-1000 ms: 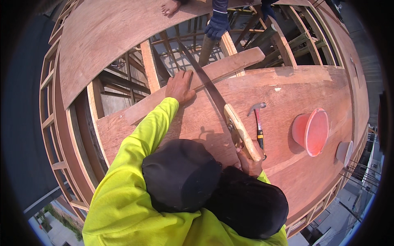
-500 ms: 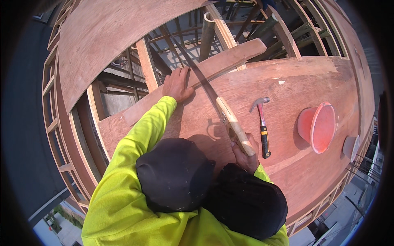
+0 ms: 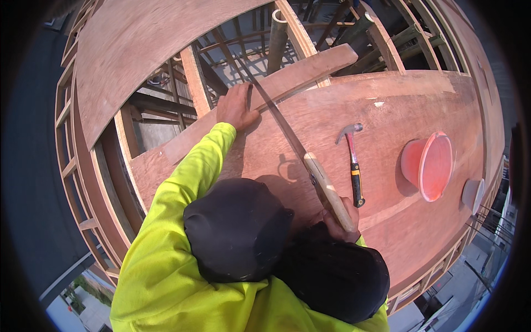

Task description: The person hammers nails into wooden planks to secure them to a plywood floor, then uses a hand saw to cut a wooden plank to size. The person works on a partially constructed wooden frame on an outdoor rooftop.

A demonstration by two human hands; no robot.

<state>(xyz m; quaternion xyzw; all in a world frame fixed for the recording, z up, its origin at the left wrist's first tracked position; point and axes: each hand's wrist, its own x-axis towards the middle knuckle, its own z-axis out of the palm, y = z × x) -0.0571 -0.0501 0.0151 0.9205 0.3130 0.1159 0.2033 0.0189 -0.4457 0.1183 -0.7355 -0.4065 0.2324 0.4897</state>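
My right hand is closed round the pale wooden handle of a handsaw. Its long blade runs away from me, crossing a narrow wooden plank. Beside the blade, my left hand grips this plank, fingers toward the far edge. The plank lies slanted over the near plywood sheet, its far edge reaching over the open framing. To the right of the saw rests a claw hammer with a black and yellow grip.
A red bucket stands on the plywood at right, with a smaller pale container beyond it. Across the gap are wooden joists and an upright pole. Another plywood sheet lies far left. My dark-clad knees are close below the saw.
My right hand has pulled the saw back toward me and slightly right, so its handle sits lower. My left hand stays on the plank. The view has shifted slightly.
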